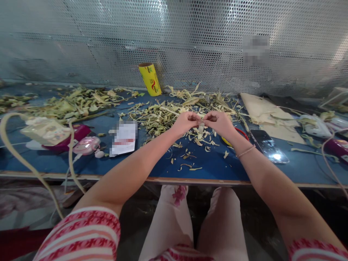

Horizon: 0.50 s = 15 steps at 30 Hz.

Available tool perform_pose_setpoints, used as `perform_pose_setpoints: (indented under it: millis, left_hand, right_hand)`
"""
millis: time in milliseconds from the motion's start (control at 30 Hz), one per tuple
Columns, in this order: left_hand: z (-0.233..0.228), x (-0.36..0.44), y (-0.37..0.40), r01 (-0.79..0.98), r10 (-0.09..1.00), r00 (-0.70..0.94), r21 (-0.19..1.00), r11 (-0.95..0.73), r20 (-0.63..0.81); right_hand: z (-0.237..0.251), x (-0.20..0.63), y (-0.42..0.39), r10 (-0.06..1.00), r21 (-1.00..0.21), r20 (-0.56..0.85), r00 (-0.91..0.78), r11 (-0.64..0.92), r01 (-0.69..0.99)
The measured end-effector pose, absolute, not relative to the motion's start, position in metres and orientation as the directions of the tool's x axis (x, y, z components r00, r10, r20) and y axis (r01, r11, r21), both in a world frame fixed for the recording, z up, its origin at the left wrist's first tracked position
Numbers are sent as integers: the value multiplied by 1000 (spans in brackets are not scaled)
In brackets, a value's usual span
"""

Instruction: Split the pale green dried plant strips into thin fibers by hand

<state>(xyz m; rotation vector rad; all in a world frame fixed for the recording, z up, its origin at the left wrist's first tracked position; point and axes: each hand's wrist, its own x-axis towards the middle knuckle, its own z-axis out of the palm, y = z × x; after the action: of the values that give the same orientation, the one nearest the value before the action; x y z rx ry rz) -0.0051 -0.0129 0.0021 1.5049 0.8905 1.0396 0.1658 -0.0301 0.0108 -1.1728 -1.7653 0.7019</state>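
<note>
Both hands (pixel 202 122) pinching pale strip (pixel 201 127), long axis vertical.

We see the left hand (pixel 185 123) and right hand (pixel 219 122) meeting fingertip to fingertip over the blue table (pixel 212 165), pinching what may be a pale husk strip (pixel 201 127) above scattered peelings (pixel 163 116), a phone (pixel 268 145) lying near the right wrist.

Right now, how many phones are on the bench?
1: a black phone lies flat, screen up, right of the right hand, beside the cardboard sheet. Others may be hidden under the clutter at the far right.
</note>
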Motion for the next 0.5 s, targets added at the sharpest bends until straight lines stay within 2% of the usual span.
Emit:
perform_pose_setpoints:
  millis: [200,500]
  left_hand:
    - [5,-5,-17,-6,928,350,991,-134,128]
    - [6,-4,-18,30,922,386,999,-38,23]
  right_hand:
    - [14,164,-34,889,-734,429,-159,446,513]
    - [7,168,-29,864,-715,460,-204,496,492]
